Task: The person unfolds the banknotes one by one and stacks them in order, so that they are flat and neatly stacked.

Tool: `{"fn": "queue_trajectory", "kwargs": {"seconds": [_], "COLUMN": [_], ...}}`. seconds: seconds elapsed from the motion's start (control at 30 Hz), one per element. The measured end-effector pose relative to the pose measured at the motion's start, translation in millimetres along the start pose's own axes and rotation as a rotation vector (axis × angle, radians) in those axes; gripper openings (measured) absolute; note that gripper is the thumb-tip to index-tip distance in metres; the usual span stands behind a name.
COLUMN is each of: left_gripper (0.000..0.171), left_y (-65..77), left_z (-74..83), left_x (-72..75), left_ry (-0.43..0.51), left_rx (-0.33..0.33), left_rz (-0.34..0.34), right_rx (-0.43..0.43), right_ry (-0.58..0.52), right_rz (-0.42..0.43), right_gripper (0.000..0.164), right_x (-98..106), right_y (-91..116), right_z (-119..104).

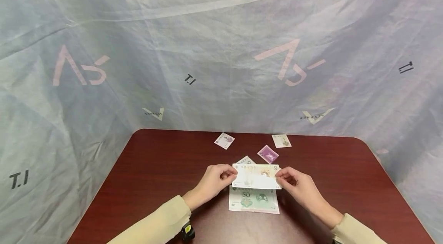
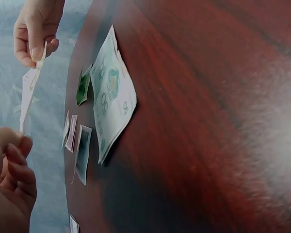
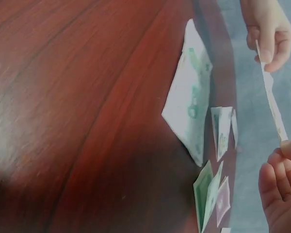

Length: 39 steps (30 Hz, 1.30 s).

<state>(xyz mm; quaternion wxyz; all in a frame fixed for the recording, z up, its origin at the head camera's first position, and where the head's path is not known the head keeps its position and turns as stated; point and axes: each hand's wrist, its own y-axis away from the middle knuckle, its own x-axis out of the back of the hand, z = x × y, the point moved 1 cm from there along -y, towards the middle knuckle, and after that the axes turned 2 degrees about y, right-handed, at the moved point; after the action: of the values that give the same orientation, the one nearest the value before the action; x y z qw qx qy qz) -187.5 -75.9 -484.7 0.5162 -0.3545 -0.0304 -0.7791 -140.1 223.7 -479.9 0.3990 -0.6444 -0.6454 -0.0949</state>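
Observation:
In the head view, a pale play banknote (image 1: 257, 176) marked 20 is stretched flat between both hands. My left hand (image 1: 216, 180) pinches its left edge between thumb and fingers. The right edge is pinched by my right hand (image 1: 302, 188). Seen almost edge-on in the left wrist view, the same banknote (image 2: 30, 92) is raised above the table. Below it lies a green banknote (image 1: 254, 202) marked 50, its upper part covered in the head view. The left wrist view shows this green note (image 2: 112, 94) with layered edges, like a small stack.
Small notes lie farther back on the dark red table (image 1: 166, 167): one marked 5 (image 1: 224, 141), a purple one (image 1: 268, 154) and one marked 1 (image 1: 281, 141). Another small note (image 1: 245, 160) peeks out behind the held one. A grey cloth (image 1: 214, 63) hangs behind the table.

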Motion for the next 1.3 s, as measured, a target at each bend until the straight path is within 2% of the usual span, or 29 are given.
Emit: {"fn": "queue_trajectory", "kwargs": {"seconds": [0.17,0.3,0.4,0.53,0.73,0.93,1.1,1.17,1.3], "left_gripper": [0.008,0.009,0.01,0.011,0.012,0.013,0.013,0.013,0.013], "left_y": [7.1,14.2,20.0,24.5,24.9,25.5,28.0,28.5,31.7], "left_z": [-4.3,-7.2,-9.0,-8.2,-8.3,-10.9,-8.6,-6.2,-1.8], "left_x": [-6.0,-12.4,-17.3,-21.1,-24.8,-29.5,-31.4,-31.8,-32.4], "left_ry": [0.025,-0.024,-0.07,-0.113,-0.162,-0.186,-0.227,-0.274,-0.436], "left_rx": [0.013,0.012,0.023,0.04,0.061,0.061,0.034,0.017,0.003], "left_rz": [-0.088,-0.153,-0.174,-0.178,-0.185,-0.211,-0.199,-0.186,-0.162], "right_rx": [0.084,0.153,0.192,0.211,0.194,0.233,0.262,0.258,0.251], "right_ry": [0.025,0.043,0.06,0.067,0.088,0.124,0.155,0.162,0.167], "right_rz": [-0.024,-0.075,-0.095,-0.109,-0.133,-0.135,-0.134,-0.133,-0.143], "right_gripper": [0.026,0.027,0.028,0.029,0.028,0.03,0.029,0.029,0.029], "right_x": [-5,-13,-20,-26,-32,-35,-36,-36,-35], "right_y": [11,22,28,31,32,36,36,35,34], "right_z": [4,9,13,16,19,20,19,19,20]}}
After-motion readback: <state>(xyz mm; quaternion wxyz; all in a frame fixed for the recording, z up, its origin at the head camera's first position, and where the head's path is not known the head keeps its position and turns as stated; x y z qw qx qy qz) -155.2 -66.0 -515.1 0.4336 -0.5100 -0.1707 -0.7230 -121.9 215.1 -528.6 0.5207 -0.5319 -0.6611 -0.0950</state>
